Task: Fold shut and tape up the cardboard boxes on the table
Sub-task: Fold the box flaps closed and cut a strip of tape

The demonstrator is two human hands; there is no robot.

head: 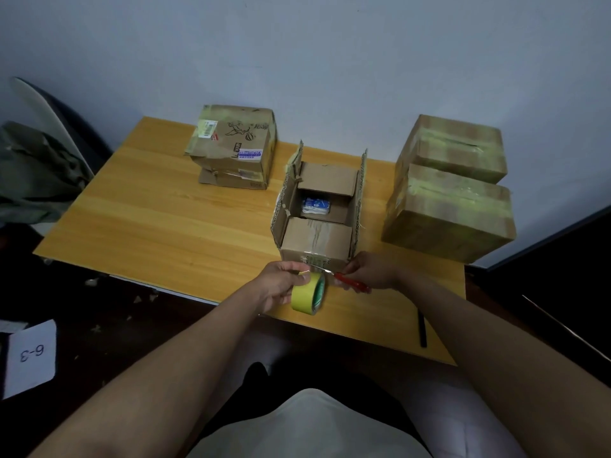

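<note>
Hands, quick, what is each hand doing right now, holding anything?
Left hand: holds the roll of yellow tape, pinching its loose end.
Right hand: grips the red-handled scissors by the open box.

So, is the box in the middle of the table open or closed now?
Open. The middle box has its side flaps standing up, and a blue-and-white packet shows inside.
</note>
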